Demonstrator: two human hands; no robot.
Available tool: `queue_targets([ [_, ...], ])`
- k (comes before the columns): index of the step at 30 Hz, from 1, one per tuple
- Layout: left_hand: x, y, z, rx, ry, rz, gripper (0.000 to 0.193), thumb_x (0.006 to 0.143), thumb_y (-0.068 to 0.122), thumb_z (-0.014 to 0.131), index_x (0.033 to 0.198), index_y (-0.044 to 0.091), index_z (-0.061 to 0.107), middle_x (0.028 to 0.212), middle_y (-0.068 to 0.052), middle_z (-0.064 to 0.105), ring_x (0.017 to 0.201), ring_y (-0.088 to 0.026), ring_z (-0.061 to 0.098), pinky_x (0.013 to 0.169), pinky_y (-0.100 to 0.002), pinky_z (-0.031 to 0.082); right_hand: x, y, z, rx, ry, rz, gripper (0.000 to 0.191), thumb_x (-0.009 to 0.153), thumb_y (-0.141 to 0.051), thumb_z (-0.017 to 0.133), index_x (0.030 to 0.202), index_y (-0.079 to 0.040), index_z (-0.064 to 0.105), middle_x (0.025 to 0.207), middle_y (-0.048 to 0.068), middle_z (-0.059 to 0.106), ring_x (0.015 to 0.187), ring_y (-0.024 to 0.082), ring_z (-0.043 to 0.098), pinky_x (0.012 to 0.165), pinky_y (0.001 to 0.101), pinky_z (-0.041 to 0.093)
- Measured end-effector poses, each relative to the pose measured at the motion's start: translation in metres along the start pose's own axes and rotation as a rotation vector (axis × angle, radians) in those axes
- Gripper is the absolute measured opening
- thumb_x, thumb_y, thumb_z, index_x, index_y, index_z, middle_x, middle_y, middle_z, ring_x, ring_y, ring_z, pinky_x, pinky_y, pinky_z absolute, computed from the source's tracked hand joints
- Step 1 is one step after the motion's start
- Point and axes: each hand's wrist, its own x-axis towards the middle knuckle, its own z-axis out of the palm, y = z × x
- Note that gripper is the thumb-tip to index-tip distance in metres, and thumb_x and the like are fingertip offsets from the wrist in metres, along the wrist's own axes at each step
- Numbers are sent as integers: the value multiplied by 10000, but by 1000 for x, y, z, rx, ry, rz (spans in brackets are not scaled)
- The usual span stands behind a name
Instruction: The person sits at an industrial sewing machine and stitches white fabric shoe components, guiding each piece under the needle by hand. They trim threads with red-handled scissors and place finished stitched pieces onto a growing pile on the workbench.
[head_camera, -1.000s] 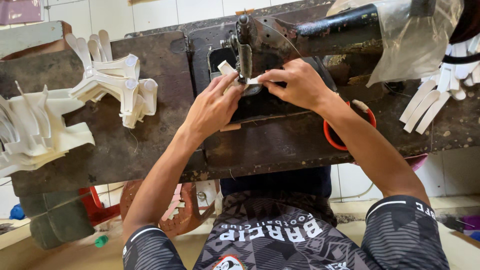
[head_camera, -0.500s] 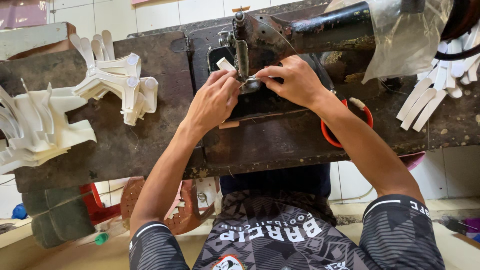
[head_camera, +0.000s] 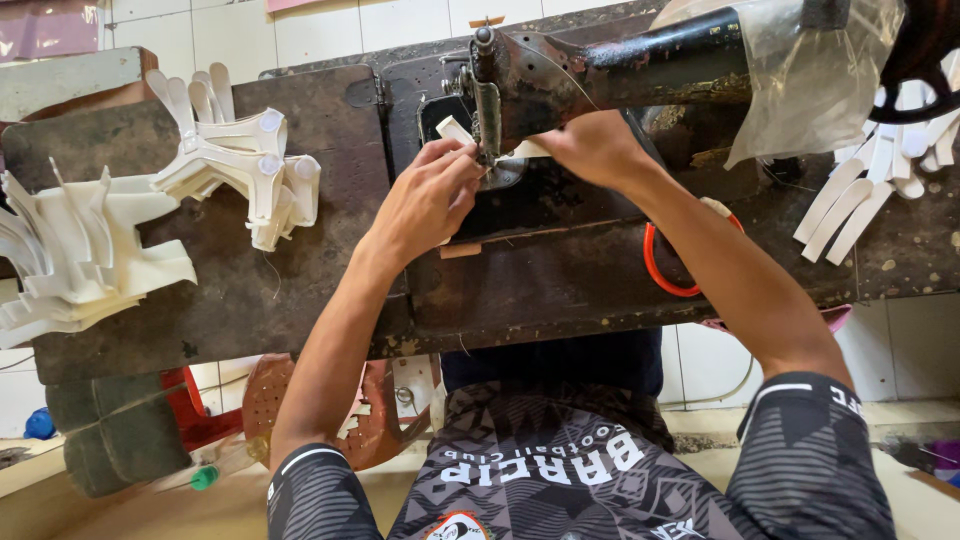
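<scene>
left hand (head_camera: 425, 200) pinching, right hand (head_camera: 590, 145) seemingly pinching too.

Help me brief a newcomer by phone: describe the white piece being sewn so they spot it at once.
Find the black sewing machine on the dark worn table. Under its needle head, the left hand and right hand pinch a small white strip. Unlike the white stacks lying loose at the table's ends, it alone sits between fingers.

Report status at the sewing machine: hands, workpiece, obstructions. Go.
Left hand and right hand both pinch the white strip at the needle. Strip lies flat on the machine bed. Clear plastic cover hangs right, apart from the hands.
</scene>
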Motion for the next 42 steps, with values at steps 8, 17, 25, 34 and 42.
queue_targets([
  [8, 3, 14, -4, 174, 46, -96, 298, 837, 224, 829, 973, 31, 647, 959, -133, 682, 977, -351, 629, 868, -487, 484, 13, -19, -12, 1111, 236, -939, 657, 1053, 66, 741, 1582, -66, 374, 1366, 17, 613, 1206, 87, 596, 1061, 265, 519],
  [17, -14, 25, 10, 63, 150, -41, 195, 923, 109, 779, 1088, 29, 716, 994, -100, 666, 961, -315, 627, 836, -430, 509, -3, -37, -28, 1478, -53, -997, 780, 965, -10, 828, 1592, -131, 380, 1416, 18, 630, 1277, 106, 619, 1114, 269, 532],
  [25, -13, 20, 6, 74, 113, -41, 184, 918, 76, 759, 1093, 47, 708, 1024, -119, 647, 976, -344, 614, 860, -440, 512, 10, -4, 5, 845, 309, -777, 537, 1027, 31, 724, 1509, -29, 494, 1430, 49, 621, 1312, 149, 558, 1172, 333, 441],
  [34, -8, 21, 11, 77, 160, -47, 205, 937, 33, 740, 1135, 26, 686, 1011, -130, 627, 946, -346, 606, 853, -436, 528, 19, 9, 25, 1133, 193, -679, 408, 1029, -16, 712, 1414, -47, 581, 1365, 4, 662, 1276, 124, 598, 1127, 325, 483],
  [42, -6, 18, 17, 143, 174, -46, 168, 934, 17, 740, 1081, 27, 661, 1039, -126, 621, 955, -336, 617, 862, -430, 536, 14, 8, 20, 943, 233, -533, 229, 1043, -105, 743, 1261, -57, 694, 1132, -16, 695, 1046, 121, 602, 921, 324, 533],
])
